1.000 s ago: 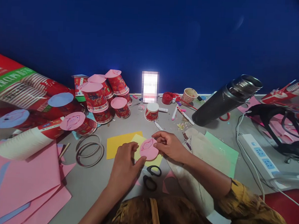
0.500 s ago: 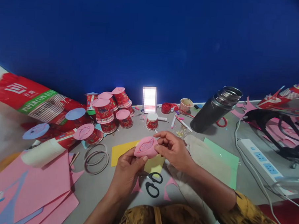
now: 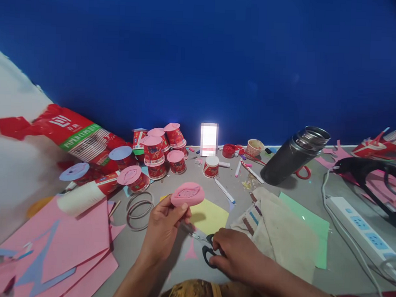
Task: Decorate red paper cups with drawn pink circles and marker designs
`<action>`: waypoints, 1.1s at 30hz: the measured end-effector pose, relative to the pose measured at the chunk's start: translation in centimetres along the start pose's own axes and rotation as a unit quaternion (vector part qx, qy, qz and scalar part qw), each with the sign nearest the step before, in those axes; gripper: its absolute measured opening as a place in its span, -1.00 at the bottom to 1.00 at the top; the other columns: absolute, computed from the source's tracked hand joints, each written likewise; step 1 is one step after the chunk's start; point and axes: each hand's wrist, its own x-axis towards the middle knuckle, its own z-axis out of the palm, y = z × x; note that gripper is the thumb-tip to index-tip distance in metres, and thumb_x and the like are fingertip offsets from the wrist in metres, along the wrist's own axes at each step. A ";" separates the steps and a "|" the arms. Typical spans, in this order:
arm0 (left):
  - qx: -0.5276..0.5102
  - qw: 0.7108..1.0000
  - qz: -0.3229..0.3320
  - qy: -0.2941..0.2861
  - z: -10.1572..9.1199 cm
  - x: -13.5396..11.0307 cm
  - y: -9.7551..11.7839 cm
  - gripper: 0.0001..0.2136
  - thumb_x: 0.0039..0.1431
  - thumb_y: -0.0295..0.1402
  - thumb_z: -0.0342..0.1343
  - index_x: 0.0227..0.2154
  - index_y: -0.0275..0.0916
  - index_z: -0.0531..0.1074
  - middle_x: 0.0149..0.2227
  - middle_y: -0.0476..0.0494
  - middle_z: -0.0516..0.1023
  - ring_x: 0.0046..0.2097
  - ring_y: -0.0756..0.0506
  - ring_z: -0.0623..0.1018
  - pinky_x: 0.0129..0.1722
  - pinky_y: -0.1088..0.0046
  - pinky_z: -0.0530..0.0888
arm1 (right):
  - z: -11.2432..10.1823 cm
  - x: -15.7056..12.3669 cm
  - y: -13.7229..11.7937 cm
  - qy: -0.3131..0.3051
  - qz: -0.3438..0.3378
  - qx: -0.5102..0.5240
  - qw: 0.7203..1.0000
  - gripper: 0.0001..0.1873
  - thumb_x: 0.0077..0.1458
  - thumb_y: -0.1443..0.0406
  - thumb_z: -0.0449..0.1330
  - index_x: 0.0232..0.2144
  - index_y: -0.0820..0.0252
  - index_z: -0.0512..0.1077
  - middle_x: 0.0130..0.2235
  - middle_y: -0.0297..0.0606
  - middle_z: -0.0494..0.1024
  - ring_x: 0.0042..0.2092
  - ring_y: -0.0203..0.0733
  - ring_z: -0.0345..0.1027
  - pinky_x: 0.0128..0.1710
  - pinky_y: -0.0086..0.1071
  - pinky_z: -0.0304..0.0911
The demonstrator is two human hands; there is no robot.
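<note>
My left hand is closed on a pink paper disc with a drawing on it, held a little above the grey table. My right hand rests low on the table with its fingers closed around the black handles of a pair of scissors. The blades point left toward my left hand. A yellow paper sheet lies just beyond the scissors.
Red paper cups capped with pink discs are piled at the back left beside a pack of paper cups. Pink sheets lie at the left with wire rings. A dark flask, a cloth bag, a green sheet and a power strip are on the right.
My right hand let go of the pink disc and dropped to the scissors. My left hand kept the disc and lifted it. The view shifted left.
</note>
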 end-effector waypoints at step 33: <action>-0.105 0.992 0.042 0.049 2.9 1.9 1.5 -0.67 -0.14 -0.23 0.52 -0.33 -0.25 0.62 -0.37 -0.05 0.62 -0.39 -0.01 0.49 -0.41 0.47 0.51 | 2.1 2.1 2.3 -0.015 -0.004 0.673 0.739 -0.25 -0.19 -0.23 0.52 -0.34 0.36 0.58 -0.47 -0.17 0.61 -0.70 -0.54 0.06 -0.72 -0.56 -0.16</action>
